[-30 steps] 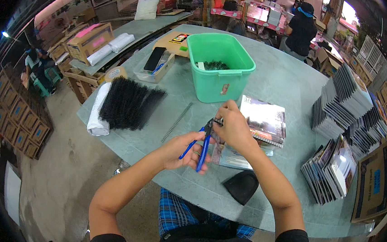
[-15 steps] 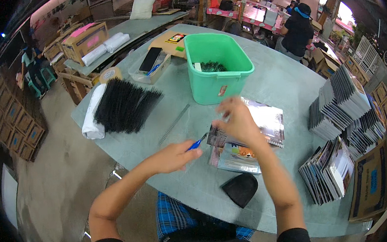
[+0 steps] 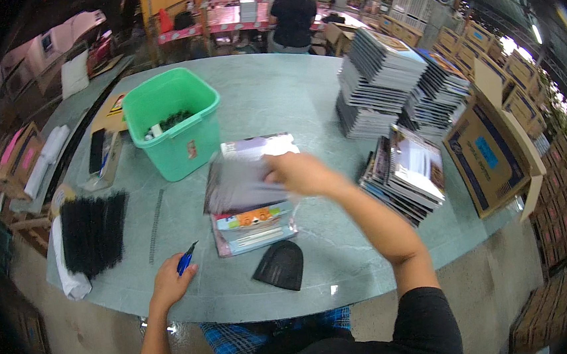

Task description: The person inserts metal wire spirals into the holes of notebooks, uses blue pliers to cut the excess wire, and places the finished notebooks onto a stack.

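My left hand (image 3: 170, 280) is closed around small blue-handled pliers (image 3: 184, 262) with a dark tip, near the table's front edge. Above a small pile, my right hand (image 3: 300, 174) grips the right edge of a spiral notebook (image 3: 241, 183), which is blurred by motion. Under it, partly covered, lies a picture-covered book (image 3: 255, 220) with an orange animal face. A black rounded pad (image 3: 281, 266) rests just in front of the pile. To the left, a single wire coil (image 3: 156, 225) lies apart from a thick bundle of black coils (image 3: 95, 233).
A green bin (image 3: 181, 142) holding dark scraps stands behind the pile. Stacked notebooks (image 3: 382, 79) and an open carton (image 3: 494, 144) occupy the right side of the table (image 3: 332, 240). A white roll (image 3: 69, 264) lies at the left, and a person (image 3: 292, 16) stands beyond the far edge.
My view has swung to the right. The right hand has taken hold of the notebook and moves it, while the left hand with the pliers has drawn back left from the pile.
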Motion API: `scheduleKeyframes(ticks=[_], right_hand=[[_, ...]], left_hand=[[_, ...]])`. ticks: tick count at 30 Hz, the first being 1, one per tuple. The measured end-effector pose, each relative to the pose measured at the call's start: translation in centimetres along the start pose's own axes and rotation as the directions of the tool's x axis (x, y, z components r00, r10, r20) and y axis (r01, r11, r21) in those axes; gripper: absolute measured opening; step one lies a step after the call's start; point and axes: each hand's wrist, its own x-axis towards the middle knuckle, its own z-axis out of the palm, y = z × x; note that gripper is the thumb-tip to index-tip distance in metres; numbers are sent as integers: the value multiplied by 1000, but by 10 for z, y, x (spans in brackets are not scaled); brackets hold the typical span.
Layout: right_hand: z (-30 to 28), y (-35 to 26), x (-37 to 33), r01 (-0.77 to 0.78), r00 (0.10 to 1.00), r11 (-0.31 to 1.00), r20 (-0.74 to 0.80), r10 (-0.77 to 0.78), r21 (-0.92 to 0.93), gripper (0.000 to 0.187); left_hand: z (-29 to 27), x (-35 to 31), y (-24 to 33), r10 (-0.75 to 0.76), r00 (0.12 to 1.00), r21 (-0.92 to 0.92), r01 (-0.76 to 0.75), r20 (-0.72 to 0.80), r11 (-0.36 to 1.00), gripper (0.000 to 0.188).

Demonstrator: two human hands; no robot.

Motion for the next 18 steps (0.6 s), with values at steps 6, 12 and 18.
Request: scheduleKeyframes(ticks=[6, 12, 18], right_hand=[[-165, 64, -120, -71, 755, 739, -448, 478, 670, 58], [-217, 128, -175, -510, 823, 693, -523, 221, -510, 17], [-53, 230, -184, -518, 806, 795, -492, 330, -315, 42]], left_hand=[[21, 17, 10, 89, 991, -25, -92, -100, 995, 51], [22, 21, 20, 74, 993, 49, -69, -88, 996, 54], [42, 19, 20, 175, 965, 163, -144, -195, 976, 62]])
